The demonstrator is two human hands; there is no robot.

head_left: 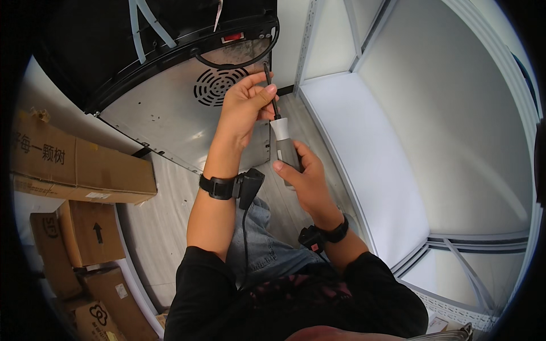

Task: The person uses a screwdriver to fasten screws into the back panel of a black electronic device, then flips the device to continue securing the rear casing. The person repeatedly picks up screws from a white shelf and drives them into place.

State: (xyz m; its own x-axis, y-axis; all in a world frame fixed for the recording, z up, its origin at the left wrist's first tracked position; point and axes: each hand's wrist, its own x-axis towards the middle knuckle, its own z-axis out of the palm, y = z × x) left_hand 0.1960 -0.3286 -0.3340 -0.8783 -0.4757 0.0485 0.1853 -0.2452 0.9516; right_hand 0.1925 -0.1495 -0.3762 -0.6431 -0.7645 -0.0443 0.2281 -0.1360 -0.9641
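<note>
My right hand (304, 175) is wrapped round the grey and white handle of a screwdriver (281, 129), which points up and away from me. With thumb and fingertips pinched, my left hand (248, 103) steadies its dark shaft. The tip reaches the right edge of a metal panel (165, 122) on a black machine (91, 51). Whether the tip sits in a screw is too small to tell. Round vent slots (220, 87) lie in the panel left of my fingers. A black cable (239, 65) loops above them, beneath a red switch (232, 37).
Cardboard boxes (91, 233) are stacked at the left, beside a long carton (79, 162). White shelving (369, 142) with metal uprights stands close on my right. Grey wood-look floor (159, 227) lies between. Two pale blue strips (153, 23) hang on the machine's black part.
</note>
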